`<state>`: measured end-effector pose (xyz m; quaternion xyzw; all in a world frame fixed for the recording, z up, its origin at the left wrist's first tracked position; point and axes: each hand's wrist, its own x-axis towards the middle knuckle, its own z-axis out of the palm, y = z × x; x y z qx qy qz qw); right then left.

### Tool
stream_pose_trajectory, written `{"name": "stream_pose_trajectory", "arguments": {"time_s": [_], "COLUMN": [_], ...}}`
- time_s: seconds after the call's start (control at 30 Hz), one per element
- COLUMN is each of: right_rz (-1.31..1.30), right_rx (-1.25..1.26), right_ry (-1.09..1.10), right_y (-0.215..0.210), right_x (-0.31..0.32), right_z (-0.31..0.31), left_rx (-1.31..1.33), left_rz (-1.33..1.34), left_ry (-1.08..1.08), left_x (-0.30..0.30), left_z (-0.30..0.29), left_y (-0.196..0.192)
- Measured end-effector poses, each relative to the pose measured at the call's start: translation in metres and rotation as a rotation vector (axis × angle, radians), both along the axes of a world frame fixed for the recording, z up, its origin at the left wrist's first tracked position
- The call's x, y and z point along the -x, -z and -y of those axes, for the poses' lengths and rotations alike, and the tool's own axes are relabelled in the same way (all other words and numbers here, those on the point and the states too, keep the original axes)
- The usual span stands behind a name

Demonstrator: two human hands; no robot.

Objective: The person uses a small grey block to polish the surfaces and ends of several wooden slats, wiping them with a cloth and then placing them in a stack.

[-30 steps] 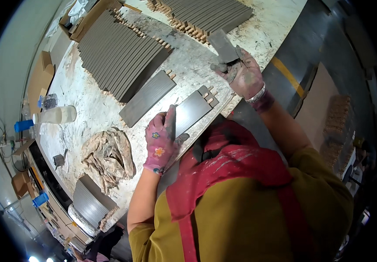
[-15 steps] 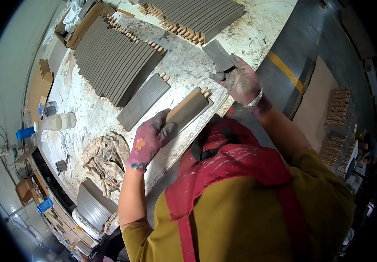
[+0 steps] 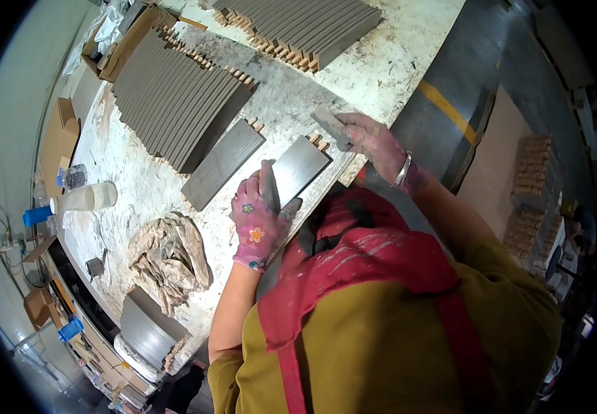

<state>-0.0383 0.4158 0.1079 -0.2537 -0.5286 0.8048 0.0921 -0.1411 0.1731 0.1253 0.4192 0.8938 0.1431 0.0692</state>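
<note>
A grey wooden slat (image 3: pixel 302 168) with pale dowels at its far end lies flat near the table's right edge. My left hand (image 3: pixel 260 210), in a pink flowered glove, grips its near end, thumb and fingers on opposite sides. Just beyond the dowels, my right hand (image 3: pixel 376 141), in a dirty pink glove with a band at the wrist, holds a flat grey rectangular pad, perhaps a sanding pad (image 3: pixel 330 125), above the table. Another grey doweled slat (image 3: pixel 224 164) rests to the left of the held one, apart from it.
Rows of grey doweled slats (image 3: pixel 177 100) stand at the far left, with more slats (image 3: pixel 298 27) at the back. A crumpled stained cloth (image 3: pixel 168 259), a clear bottle (image 3: pixel 91 196) and stacked slats (image 3: pixel 148 324) sit at left. Cardboard (image 3: pixel 495 148) lies right of the table.
The held slat has turned from its tan edge down onto its flat face. My right hand has rolled over from palm up, bringing the pad lower and nearer the slat.
</note>
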Motion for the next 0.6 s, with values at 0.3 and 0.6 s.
{"name": "stream_pose_trajectory", "arguments": {"time_s": [0.3, 0.6], "right_rz": [0.108, 0.076], "right_rx": [-0.690, -1.102], "right_ry": [-0.107, -0.218], "right_y": [0.003, -0.028], "right_x": [0.005, -0.019], "right_z": [0.017, 0.031], "left_rx": [-0.042, 0.010], "left_rz": [-0.015, 0.037], "left_ry": [-0.023, -0.063], "left_x": [-0.005, -0.003], "left_z": [-0.004, -0.006], "left_y": [-0.001, -0.002]}}
